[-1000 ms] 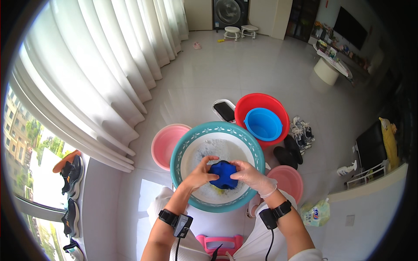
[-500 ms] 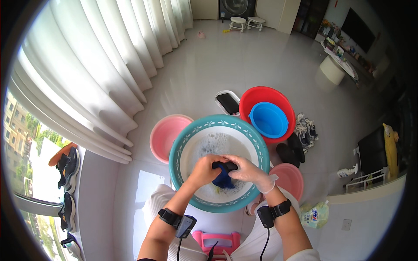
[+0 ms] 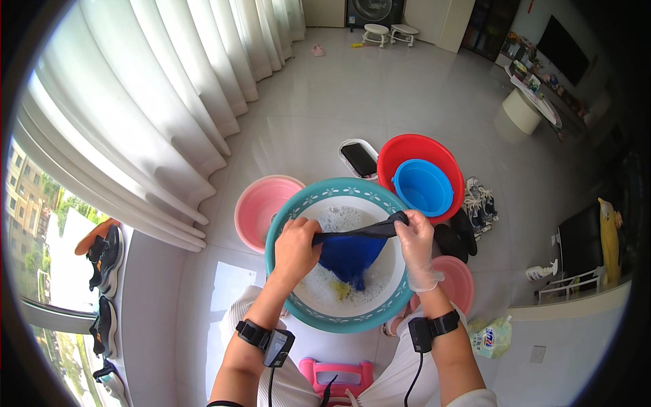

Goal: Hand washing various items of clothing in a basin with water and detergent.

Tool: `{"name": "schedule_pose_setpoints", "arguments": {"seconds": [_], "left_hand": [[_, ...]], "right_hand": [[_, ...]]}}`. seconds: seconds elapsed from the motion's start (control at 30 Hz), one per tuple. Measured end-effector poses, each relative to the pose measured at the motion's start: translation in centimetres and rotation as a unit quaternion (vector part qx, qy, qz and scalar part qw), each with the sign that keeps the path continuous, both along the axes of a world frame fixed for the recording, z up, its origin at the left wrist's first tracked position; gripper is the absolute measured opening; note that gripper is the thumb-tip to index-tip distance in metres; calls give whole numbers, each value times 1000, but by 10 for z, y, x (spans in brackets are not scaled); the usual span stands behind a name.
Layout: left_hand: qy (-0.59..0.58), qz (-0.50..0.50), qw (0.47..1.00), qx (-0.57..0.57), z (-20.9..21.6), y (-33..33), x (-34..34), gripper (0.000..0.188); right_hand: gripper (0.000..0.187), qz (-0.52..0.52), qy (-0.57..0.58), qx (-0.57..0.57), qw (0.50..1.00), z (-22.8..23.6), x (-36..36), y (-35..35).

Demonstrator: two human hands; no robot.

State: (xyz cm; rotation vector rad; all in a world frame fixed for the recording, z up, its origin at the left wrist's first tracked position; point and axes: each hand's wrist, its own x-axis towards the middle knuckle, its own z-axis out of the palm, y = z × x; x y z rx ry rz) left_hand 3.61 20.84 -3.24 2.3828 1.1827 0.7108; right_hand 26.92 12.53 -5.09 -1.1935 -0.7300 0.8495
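Stretched between my hands is a blue garment point(image 3: 349, 256) with a black band along its top edge, perhaps underpants. My left hand point(image 3: 297, 249), bare, grips one end of the band. The other end is pinched by my right hand point(image 3: 416, 244), which wears a clear plastic glove. Below the band the blue cloth hangs down into a teal-rimmed white basin point(image 3: 279, 292) of soapy water. Foam point(image 3: 332, 218) floats around it, and a small yellow patch point(image 3: 341, 290) shows beside the cloth's lower end; I cannot tell what it is.
Pink basins stand left point(image 3: 252, 203) and right point(image 3: 461, 281) of the teal one. Behind, a blue bucket point(image 3: 422, 186) sits inside a red basin point(image 3: 393, 152), near a black-and-white tray point(image 3: 359, 159). Sneakers point(image 3: 479, 203) and dark slippers point(image 3: 451, 237) lie to the right.
My hands have moved apart from close together over the basin. The bunched garment is now spread, its black band pulled out between them. The view has shifted slightly.
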Motion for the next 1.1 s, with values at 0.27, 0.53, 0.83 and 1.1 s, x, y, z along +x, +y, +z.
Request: {"name": "schedule_pose_setpoints", "arguments": {"seconds": [0.27,0.53,0.83,1.1], "left_hand": [[-73,85,988,107,14,-2,9,22],[26,68,997,-29,-12,0,6,25],[-232,76,849,-468,-97,4,12,37],[-421,-35,560,-713,-57,2,13,75]], "right_hand": [[14,-133,-242,141,951,11,-9,-1],[12,-49,-203,15,978,-1,-13,-5],[14,382,-241,-20,892,-23,-80,-37],[16,166,-224,-133,951,-34,-41,-22]]}}
